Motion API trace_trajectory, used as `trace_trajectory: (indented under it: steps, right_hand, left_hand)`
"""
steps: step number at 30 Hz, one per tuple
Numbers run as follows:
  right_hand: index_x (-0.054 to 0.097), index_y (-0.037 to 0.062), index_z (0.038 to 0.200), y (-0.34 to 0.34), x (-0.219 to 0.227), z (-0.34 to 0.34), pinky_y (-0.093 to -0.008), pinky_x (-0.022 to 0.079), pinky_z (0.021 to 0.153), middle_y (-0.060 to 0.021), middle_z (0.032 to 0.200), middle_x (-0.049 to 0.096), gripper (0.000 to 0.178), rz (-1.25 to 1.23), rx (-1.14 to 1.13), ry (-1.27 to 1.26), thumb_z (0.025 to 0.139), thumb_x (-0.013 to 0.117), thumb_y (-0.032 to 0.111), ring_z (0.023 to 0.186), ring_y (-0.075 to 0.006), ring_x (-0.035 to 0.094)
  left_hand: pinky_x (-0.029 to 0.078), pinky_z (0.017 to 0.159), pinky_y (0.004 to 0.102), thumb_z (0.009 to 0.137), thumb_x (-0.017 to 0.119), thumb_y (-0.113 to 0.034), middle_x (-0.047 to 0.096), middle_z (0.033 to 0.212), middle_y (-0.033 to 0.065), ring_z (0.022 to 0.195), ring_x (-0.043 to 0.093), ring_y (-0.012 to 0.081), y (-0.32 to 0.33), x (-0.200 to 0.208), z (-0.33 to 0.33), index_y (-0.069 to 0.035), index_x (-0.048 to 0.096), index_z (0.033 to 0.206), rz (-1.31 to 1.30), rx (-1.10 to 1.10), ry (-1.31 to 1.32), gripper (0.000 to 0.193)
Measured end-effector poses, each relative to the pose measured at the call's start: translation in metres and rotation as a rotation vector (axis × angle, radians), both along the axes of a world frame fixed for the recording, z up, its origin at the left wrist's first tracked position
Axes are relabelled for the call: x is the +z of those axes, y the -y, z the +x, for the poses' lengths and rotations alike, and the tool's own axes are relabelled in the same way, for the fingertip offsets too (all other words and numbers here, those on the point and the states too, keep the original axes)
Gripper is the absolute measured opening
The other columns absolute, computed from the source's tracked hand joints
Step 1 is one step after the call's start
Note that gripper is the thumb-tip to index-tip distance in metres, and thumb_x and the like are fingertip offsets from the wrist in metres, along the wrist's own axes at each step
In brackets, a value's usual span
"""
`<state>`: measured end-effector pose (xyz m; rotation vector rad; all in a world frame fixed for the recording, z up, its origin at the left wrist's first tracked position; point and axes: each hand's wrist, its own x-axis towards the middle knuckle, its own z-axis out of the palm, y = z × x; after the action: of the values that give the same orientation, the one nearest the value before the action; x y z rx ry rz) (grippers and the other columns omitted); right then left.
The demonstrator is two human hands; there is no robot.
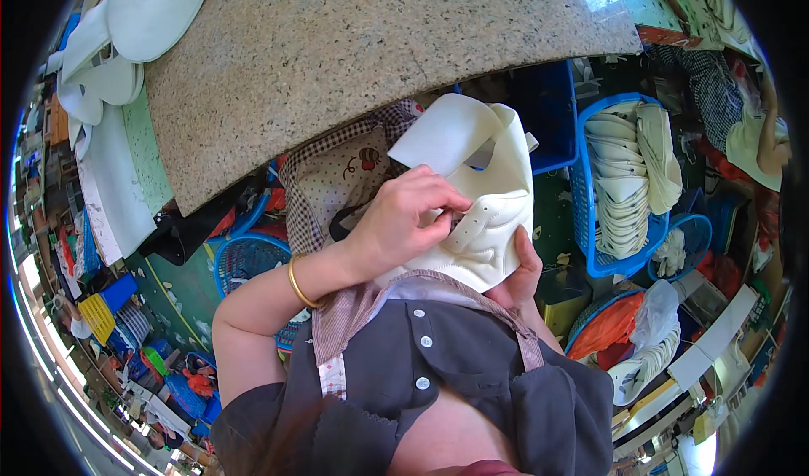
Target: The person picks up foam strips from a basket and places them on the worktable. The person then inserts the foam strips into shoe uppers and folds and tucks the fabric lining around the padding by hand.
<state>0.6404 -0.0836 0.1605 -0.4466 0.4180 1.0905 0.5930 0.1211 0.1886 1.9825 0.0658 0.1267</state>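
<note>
A cream-white shoe upper (493,223), with small punched holes and stitched curves, lies over my lap below the stone-topped table. My right hand (524,274) grips its lower right edge, thumb on top and the other fingers underneath. Over the row of holes, my left hand (413,215) is closed in a pinch, its fingertips against the upper. Whatever those fingertips hold is too small and hidden to make out. The wide pale band of the upper loops up toward the table edge. Beneath it lies a checked apron (358,168) with a cherry print.
The speckled stone tabletop (379,37) spans the front. White shoe pieces (160,21) are piled at far left. To the right stands a blue basket (581,198) of stacked cream uppers; a blue bin (548,113) sits beside it. Another blue basket (244,261) is by my left arm. A co-worker's arm (768,139) shows at far right.
</note>
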Motion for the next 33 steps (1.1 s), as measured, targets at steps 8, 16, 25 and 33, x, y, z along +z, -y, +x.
trace_trajectory:
  steps: [8,16,25,33]
  right_hand:
    - [0.025,0.005,0.139,-0.004,0.004,-0.001,-0.044,0.034,0.104,-0.015,0.134,0.042,0.057,-0.138,-0.003,0.075,0.091,0.044,0.029,0.121,-0.0295,0.046]
    - [0.04,-0.0012,0.128,-0.009,0.009,0.01,-0.0382,0.046,0.092,-0.0155,0.119,0.055,0.049,-0.333,-0.071,0.12,0.086,0.055,0.02,0.105,-0.0255,0.057]
    - [0.051,-0.0034,0.118,-0.026,0.026,0.013,-0.0351,0.05,0.087,-0.0132,0.109,0.06,0.04,-0.428,-0.084,0.175,0.085,0.061,0.015,0.097,-0.0216,0.061]
    - [0.054,-0.0042,0.114,-0.024,0.022,0.012,-0.0351,0.051,0.086,-0.014,0.106,0.061,0.038,-0.311,-0.089,0.093,0.082,0.064,0.013,0.095,-0.0213,0.062]
  left_hand:
    - [0.047,0.069,0.0241,0.074,0.069,-0.001,0.063,0.081,0.0058,0.076,0.059,0.0125,0.003,0.005,0.003,0.002,0.066,0.085,-0.476,0.079,-0.324,0.012]
    - [0.043,0.065,0.0213,0.073,0.072,-0.002,0.059,0.078,0.0039,0.071,0.053,0.0084,0.008,-0.002,-0.007,-0.001,0.059,0.074,-0.532,0.057,-0.31,0.013]
    - [0.046,0.059,0.031,0.069,0.073,-0.01,0.058,0.079,0.0093,0.069,0.056,0.0228,-0.002,0.02,0.02,-0.002,0.063,0.098,0.164,-0.067,0.208,0.032]
    - [0.046,0.067,0.0295,0.081,0.067,-0.012,0.06,0.09,0.0063,0.078,0.055,0.016,-0.015,0.015,0.009,0.0,0.059,0.105,-0.412,-0.278,-0.463,0.028]
